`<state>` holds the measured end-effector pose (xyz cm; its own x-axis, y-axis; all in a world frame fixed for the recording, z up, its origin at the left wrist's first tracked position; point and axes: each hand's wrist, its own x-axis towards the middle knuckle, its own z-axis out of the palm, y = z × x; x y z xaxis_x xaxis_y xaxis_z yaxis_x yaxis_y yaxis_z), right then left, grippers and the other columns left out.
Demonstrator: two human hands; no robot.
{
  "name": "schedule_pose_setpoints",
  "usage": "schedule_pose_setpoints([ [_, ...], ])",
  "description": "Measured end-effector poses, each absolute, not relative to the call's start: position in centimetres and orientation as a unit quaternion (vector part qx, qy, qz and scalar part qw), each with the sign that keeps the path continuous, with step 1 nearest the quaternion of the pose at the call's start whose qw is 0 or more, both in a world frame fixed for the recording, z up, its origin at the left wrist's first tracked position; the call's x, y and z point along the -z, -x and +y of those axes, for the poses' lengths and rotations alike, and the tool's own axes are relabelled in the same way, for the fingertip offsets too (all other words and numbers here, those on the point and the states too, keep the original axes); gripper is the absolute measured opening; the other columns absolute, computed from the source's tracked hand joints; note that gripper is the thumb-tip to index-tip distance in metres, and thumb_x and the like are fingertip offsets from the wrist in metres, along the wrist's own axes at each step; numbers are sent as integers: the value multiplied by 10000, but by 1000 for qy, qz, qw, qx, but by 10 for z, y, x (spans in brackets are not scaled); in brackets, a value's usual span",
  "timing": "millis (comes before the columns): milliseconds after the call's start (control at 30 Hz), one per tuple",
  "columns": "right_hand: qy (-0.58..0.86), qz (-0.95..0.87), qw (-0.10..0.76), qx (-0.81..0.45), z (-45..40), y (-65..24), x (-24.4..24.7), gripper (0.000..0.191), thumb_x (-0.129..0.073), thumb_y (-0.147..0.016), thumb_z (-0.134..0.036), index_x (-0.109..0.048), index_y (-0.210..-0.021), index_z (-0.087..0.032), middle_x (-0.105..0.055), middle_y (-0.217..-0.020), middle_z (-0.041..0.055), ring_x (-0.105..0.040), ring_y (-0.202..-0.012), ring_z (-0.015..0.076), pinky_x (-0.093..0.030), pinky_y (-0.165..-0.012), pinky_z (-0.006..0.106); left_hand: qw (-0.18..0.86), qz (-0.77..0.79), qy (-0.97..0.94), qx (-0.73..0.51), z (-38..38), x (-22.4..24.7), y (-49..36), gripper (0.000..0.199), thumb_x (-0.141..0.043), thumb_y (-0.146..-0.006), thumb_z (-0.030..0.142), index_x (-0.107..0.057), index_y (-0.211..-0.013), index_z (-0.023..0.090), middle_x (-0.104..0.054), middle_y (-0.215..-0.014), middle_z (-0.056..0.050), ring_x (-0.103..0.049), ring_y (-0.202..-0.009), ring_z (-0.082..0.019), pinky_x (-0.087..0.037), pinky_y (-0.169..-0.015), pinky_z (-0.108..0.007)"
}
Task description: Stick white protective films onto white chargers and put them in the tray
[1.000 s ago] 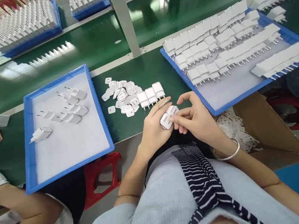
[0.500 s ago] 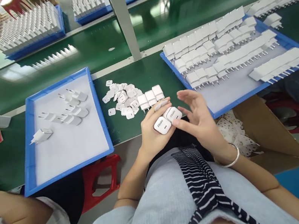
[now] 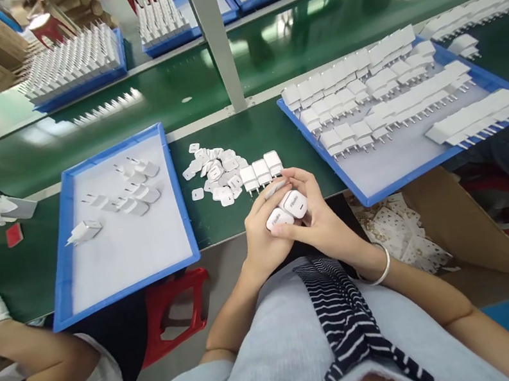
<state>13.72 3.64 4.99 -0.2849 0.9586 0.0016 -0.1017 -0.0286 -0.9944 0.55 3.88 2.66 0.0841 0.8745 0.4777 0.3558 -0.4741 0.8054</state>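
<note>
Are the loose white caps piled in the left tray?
No, the white caps lie on the green table, between the left tray and right tray.

Free room: a strip of the flat green tabletop (image 3: 272, 124) runs between the left blue-rimmed rectangular tray (image 3: 181, 196) and the right blue-rimmed rectangular tray (image 3: 369, 198), back to the upright grey metal post (image 3: 219, 47). Obstacles in strip: heap of small white square plastic pieces (image 3: 216, 172), with three white boxy plastic plugs (image 3: 262, 171) beside it, nearer the right tray. A passage lies between plugs and right tray. Left tray: bare bed in its front part; loose white plugs (image 3: 138, 192) farther back. Right tray: rows of white pronged plugs (image 3: 408, 101) obstruct most of it; front-left bed open.
</note>
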Motion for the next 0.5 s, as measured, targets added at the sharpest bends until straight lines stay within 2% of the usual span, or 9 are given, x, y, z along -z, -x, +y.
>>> schedule_pose_setpoints([
  [167,387,-536,456,-596,32,-133,-46,809,-816,-796,-351,-300,-1418,-321,-373,-1527,115,-457,-1420,295,-461,-1162,490,268,442,-682,-517,36,-25,-2,408,-770,-826,231,-700,-1227,227,-689,-1334,-107,-688,-1208,-259,-608,-1008,-429],
  [300,345,-516,438,-650,26,-134,-43,899,-730,-883,-435,-92,-1517,-442,-158,-1663,82,-314,-1538,296,-334,-1239,557,239,438,-723,-478,33,-45,36,385,-756,-827,249,-705,-1205,203,-714,-1293,-116,-704,-1176,-246,-599,-1015,-398],
  [400,356,-504,439,-653,25,-140,-43,760,-651,-942,-461,-140,-1504,-470,-200,-1644,67,-368,-1515,274,-326,-1246,546,117,578,-726,-354,32,-74,96,334,-677,-834,211,-709,-1165,183,-712,-1279,-110,-689,-1184,-261,-561,-1055,-402],
  [467,371,-487,450,-650,25,-142,-43,657,-617,-964,-451,-212,-1481,-438,-309,-1575,84,-447,-1462,260,-365,-1231,514,45,710,-683,-165,34,-91,138,273,-601,-801,161,-725,-1045,158,-682,-1305,-155,-692,-1146,-324,-558,-1016,-454],
  [500,373,-478,455,-652,24,-143,-43,624,-609,-969,-442,-238,-1469,-418,-356,-1534,91,-483,-1431,256,-391,-1216,500,45,755,-652,-55,37,-96,155,228,-578,-780,141,-722,-957,149,-686,-1265,-180,-698,-1106,-362,-560,-975,-488],
])
